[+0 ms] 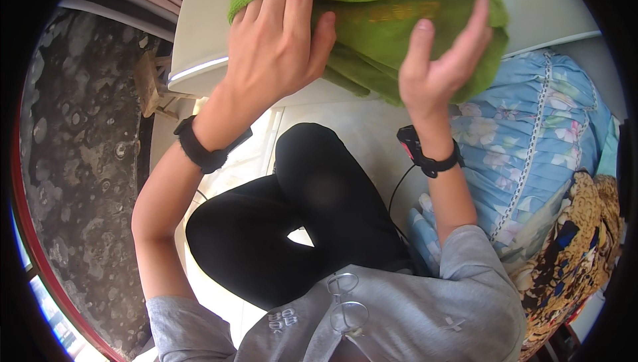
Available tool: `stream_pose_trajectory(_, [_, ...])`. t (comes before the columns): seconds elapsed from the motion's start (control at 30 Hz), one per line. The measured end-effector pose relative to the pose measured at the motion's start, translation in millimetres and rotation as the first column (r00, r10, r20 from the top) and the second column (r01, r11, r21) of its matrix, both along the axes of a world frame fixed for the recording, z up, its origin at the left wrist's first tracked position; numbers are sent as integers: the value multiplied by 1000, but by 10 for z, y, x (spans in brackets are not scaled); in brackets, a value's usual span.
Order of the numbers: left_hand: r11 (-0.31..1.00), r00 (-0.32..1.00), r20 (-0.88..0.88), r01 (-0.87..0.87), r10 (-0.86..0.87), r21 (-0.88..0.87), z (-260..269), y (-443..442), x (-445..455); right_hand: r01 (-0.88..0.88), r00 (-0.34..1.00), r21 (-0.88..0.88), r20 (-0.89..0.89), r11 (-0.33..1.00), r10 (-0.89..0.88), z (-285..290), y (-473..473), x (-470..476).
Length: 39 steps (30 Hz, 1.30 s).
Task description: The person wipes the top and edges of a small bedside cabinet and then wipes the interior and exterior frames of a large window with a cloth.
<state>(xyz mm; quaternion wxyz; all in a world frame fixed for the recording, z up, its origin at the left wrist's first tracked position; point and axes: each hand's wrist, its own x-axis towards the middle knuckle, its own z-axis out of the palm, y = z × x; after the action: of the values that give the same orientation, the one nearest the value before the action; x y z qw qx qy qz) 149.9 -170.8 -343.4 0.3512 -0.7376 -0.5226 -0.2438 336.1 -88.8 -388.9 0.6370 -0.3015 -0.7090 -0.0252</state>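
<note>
A bright green plush cloth (379, 33), perhaps a towel, is stretched between my two hands above a white surface. Faint yellow marking shows on its middle. My left hand (274, 43) holds its left end, with most fingertips tucked under a folded edge and the index finger outside it. At the right end, my right hand (441, 63) has thumb and a finger against the cloth; its other fingers are hidden. Slight blur covers the cloth and my right fingers. Loose folds hang down between the hands.
The white furniture top (204, 28) has a rounded edge facing me. Blue floral fabric (518, 128) with ruffles lies at the right, beside brown patterned fabric (578, 242). A small wooden stool (149, 85) stands at the left. Wrist devices (204, 150) trail thin cables near my knees.
</note>
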Motion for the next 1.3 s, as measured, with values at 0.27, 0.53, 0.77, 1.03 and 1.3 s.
stream_pose_trajectory(0.27, [979, 997, -30, -69, 64, -190, -469, -9, -79, 68, 996, 169, 46, 983, -77, -518, 138, -371])
stream_pose_trajectory(0.53, [986, 971, -226, 47, -83, -158, -890, -135, -129, -89, 952, 282, 305, 955, -1, -1182, -53, -265])
stream_pose_trajectory(0.77, [985, 946, -276, 161, -170, -56, -1361, -118, -305, -210, 867, 376, 499, 903, -6, -1471, 89, -179])
stream_pose_trajectory(1.03, [866, 963, -197, 61, -181, -497, -1784, -365, -604, -408, 652, 96, 727, 908, 216, -1910, 72, 62])
stream_pose_trajectory(1.3, [703, 966, -153, 39, -208, -710, -2021, -887, -1134, -516, 373, -271, 783, 813, 498, -2158, -319, -93])
